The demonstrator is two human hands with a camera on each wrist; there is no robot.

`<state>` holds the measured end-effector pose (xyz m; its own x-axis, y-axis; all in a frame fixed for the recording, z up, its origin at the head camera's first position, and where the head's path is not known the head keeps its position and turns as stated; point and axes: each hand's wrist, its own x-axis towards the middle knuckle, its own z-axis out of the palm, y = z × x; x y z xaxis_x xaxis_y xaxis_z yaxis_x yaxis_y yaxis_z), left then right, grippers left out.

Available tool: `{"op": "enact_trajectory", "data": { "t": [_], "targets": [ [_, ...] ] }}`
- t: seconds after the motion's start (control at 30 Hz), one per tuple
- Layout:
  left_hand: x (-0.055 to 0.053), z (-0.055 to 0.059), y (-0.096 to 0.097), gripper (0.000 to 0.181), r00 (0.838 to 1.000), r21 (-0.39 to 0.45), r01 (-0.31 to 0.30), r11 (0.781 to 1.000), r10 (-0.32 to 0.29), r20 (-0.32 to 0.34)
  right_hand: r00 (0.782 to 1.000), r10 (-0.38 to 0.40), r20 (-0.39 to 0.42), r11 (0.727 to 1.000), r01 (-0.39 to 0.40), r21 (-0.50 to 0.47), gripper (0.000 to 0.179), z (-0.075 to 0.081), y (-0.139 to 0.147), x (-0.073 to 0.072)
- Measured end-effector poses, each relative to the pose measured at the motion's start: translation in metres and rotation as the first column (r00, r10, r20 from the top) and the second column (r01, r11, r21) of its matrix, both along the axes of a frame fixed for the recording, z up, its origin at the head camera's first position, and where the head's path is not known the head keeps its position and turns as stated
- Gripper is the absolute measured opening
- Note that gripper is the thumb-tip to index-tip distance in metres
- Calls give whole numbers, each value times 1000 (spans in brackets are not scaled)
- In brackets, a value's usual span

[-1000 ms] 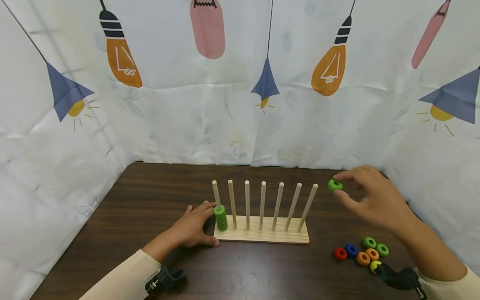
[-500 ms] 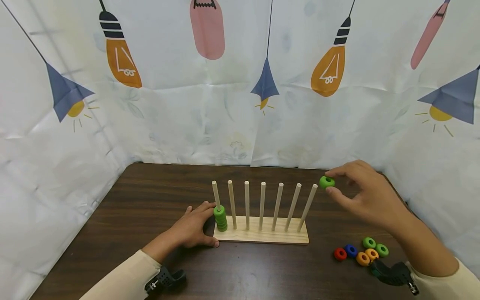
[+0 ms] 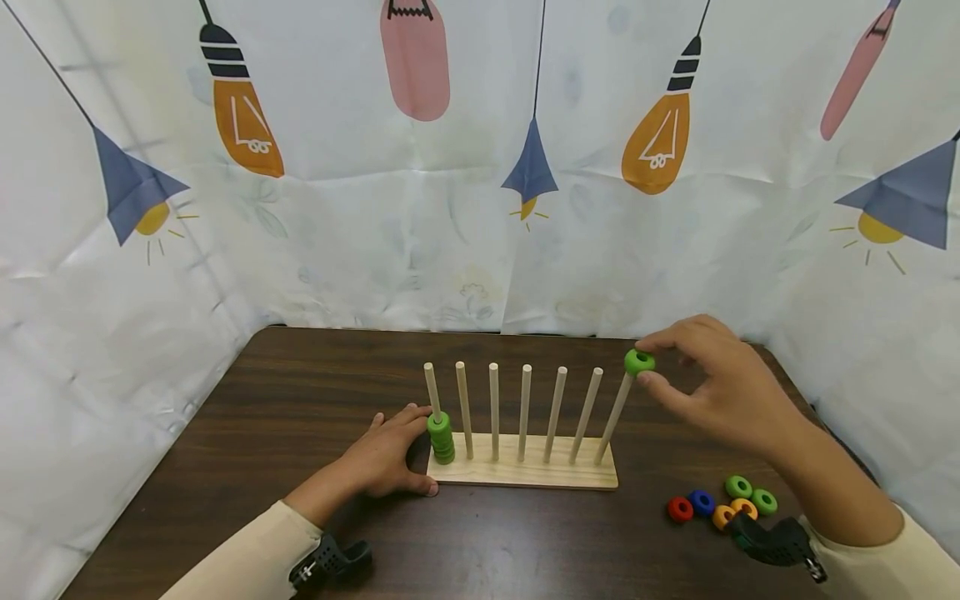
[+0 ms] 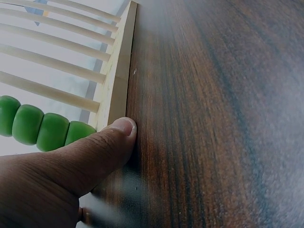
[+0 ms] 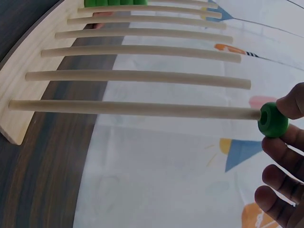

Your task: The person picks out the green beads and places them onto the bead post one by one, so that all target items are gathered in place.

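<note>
A wooden peg stand (image 3: 525, 472) with a row of several upright pegs sits on the dark table. Stacked green beads (image 3: 441, 437) fill the lower part of its leftmost peg. My left hand (image 3: 388, 454) holds the stand's left end, thumb at the front corner and fingers behind. In the left wrist view the thumb (image 4: 109, 145) presses along the base's edge. My right hand (image 3: 723, 387) pinches a green bead (image 3: 640, 362) between thumb and fingers at the top of the rightmost peg (image 3: 615, 417). From the right wrist, the bead's hole (image 5: 264, 119) meets the peg tip.
Loose beads lie at the table's right: a red bead (image 3: 680, 509), a blue bead (image 3: 702, 502), orange beads (image 3: 743, 508) and green beads (image 3: 764, 501). The right wrist's black strap (image 3: 776, 542) overlaps part of this group. A printed white curtain (image 3: 337, 250) hangs behind the table.
My right hand has carried the green bead leftward, from beside the stand to the tip of the rightmost peg. The left hand and the stand have stayed in place.
</note>
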<state>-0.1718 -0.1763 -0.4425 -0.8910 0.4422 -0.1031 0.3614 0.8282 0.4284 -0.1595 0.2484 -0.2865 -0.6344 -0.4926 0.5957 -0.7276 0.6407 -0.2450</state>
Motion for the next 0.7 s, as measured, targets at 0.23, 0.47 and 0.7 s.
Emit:
{"op": "enact_trajectory", "data": {
  "t": [0.23,0.47,0.7],
  "targets": [
    [0,-1,-1,92,1000,-2,3,1000,-3,-1,1000,4,2,1000,-4,16,41,0,-7,-2],
    [0,0,0,91,1000,-2,1,1000,-1,-1,999,33,9,999,-33,4,40,0,-14,-3],
    [0,1,0,92,1000,-5,2,1000,-2,0,999,49,20,999,-49,-6,40,-1,-20,-3]
  ]
}}
